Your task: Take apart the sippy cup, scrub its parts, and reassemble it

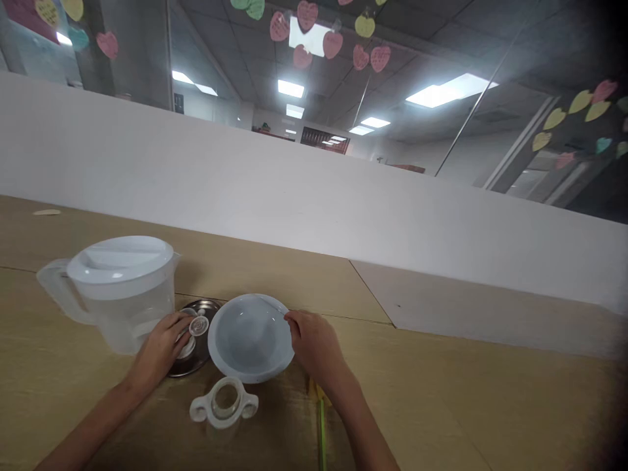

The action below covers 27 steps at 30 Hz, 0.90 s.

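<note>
My left hand (164, 343) is closed over a round metal tray, its fingers on a small clear round piece with ringed markings (199, 326). Other small pale parts on the metal tray (189, 367) are partly covered by my fingers. To the right, a white bowl (251, 374) looks bare inside apart from a thin pale stick (272, 305) near its far rim. My right hand (314, 343) pinches the end of this stick at the bowl's right edge. In front of the bowl stands a clear cup with two white ring handles (224, 418).
A lidded translucent pitcher (127, 288) stands left of the tray, with its handle pointing left. Under my right forearm lies a yellow-green stick-like thing (322, 432). A low white wall (294, 203) and glass with heart-shaped notes run behind the wooden table (441, 405).
</note>
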### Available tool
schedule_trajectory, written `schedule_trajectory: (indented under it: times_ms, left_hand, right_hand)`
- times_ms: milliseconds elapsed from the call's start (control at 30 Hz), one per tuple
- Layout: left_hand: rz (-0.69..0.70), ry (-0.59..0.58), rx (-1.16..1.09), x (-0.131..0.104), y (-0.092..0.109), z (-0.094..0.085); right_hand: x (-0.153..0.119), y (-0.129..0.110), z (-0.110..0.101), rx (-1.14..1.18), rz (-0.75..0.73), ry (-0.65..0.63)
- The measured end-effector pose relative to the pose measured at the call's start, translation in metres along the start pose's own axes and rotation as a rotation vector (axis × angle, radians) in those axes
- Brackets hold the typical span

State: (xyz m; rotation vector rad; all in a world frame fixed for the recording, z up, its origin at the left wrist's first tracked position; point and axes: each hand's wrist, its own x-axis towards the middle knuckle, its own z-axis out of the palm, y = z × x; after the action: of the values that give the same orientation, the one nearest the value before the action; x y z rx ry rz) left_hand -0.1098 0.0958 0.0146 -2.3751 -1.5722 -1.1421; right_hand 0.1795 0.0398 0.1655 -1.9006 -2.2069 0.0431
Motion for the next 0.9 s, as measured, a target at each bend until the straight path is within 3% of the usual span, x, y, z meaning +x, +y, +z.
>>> schedule_trajectory:
  times_ms: [200, 433, 633, 900]
  left_hand:
    - [0.014, 0.167, 0.01, 0.008, 0.008, -0.008]
    - [0.176, 0.271, 0.011, 0.029, 0.033, -0.027]
    - [0.272, 0.299, 0.043, 0.039, 0.04, -0.03]
    - [0.338, 0.29, 0.014, 0.051, 0.052, -0.031]
  right_hand:
    - [-0.02, -0.018, -0.006, 0.16, -0.146, -0.088]
    - [-0.024, -0.026, 0.003, 0.229, -0.192, 0.015]
    - [-0.028, -0.021, -0.003, 0.325, -0.191, 0.095]
    - [-0.034, -0.021, -0.016, 0.264, -0.13, 0.056]
